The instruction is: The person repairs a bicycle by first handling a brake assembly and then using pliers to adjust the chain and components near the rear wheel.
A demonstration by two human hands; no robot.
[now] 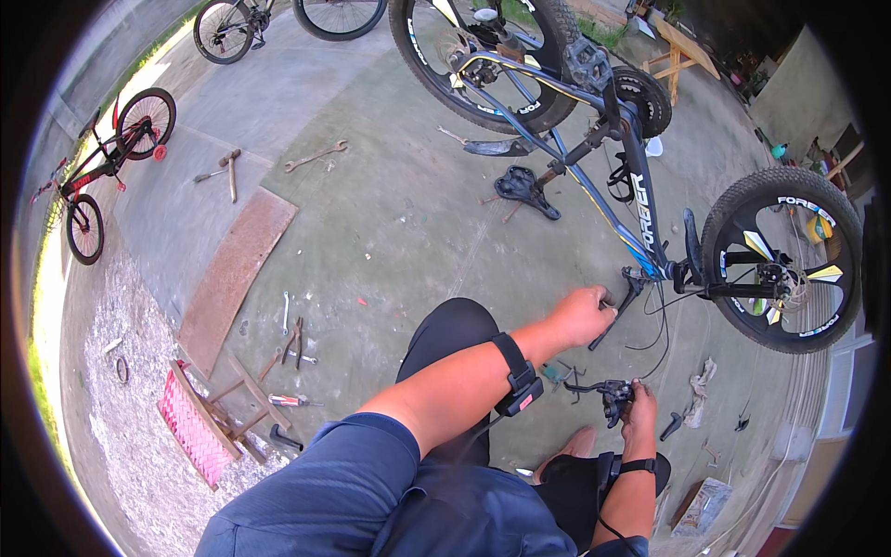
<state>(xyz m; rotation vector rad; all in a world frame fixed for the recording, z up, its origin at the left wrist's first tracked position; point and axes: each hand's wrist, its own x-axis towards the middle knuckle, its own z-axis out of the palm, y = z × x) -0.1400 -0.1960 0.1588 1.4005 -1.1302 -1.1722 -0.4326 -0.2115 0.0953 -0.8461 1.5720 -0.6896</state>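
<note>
My left hand [586,314] reaches to the handlebar [626,296] of an upside-down blue and black bicycle [644,213], its fingers curled at the bar. My right hand [639,405] grips a black brake and shifter lever assembly [613,397], low beside my bent legs. Thin black cables loop down from the bicycle's front toward that assembly. The front wheel [780,200] stands to the right, and the saddle [525,192] rests on the ground under the frame. A small green tool [557,371] lies near my left wrist.
A red-black bicycle [121,148] stands left, another [223,35] behind. Hammers [231,176], wrenches [316,156], pliers [299,339] and a screwdriver [292,400] lie around. A rusty plate [237,278] and low stool [193,427] are left; a metal box [701,506] and rag [701,390] right; wooden bench [682,51] behind.
</note>
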